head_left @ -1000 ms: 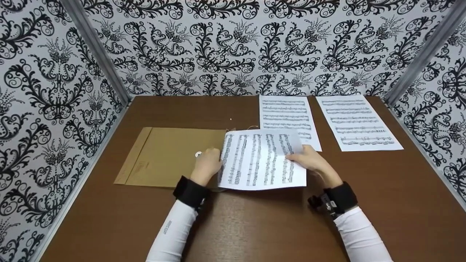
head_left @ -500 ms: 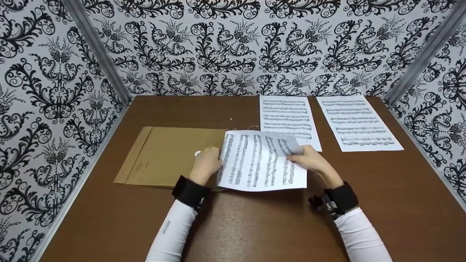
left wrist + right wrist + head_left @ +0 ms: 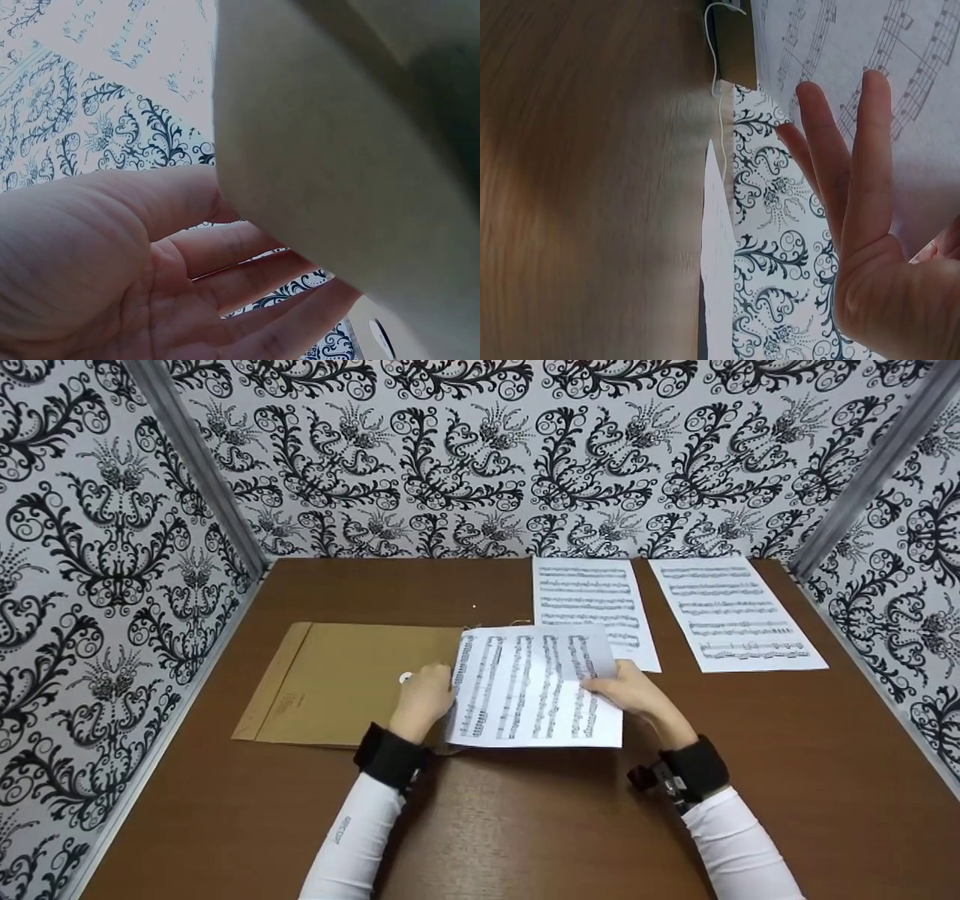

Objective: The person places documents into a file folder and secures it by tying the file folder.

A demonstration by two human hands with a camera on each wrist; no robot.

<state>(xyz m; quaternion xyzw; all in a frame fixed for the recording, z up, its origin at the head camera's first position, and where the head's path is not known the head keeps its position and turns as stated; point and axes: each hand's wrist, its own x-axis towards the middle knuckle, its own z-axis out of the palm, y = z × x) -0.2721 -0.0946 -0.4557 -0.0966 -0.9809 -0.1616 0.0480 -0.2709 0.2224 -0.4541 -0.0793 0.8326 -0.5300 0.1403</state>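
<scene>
A brown paper envelope (image 3: 352, 682) lies on the table at left. My left hand (image 3: 424, 697) grips it near its right end; in the left wrist view the thumb and fingers close on the brown paper (image 3: 322, 165). A sheet of music (image 3: 525, 690), turned sideways, has its left edge at the envelope's mouth, where the two overlap. My right hand (image 3: 637, 690) pinches this sheet near its right edge, thumb on top. In the right wrist view the right hand's fingers (image 3: 874, 157) lie straight against the sheet's underside (image 3: 934, 142).
Two more sheets of music lie at the back right: one (image 3: 589, 596) partly behind the held sheet, another (image 3: 739, 619) farther right. A thin string (image 3: 519, 622) shows behind the envelope's mouth. Patterned walls (image 3: 480, 450) border the brown table (image 3: 525, 825).
My right hand and the held sheet have shifted slightly left, towards the envelope. The sheet's raised, bowed surface looks flatter. My left hand keeps its grip on the envelope.
</scene>
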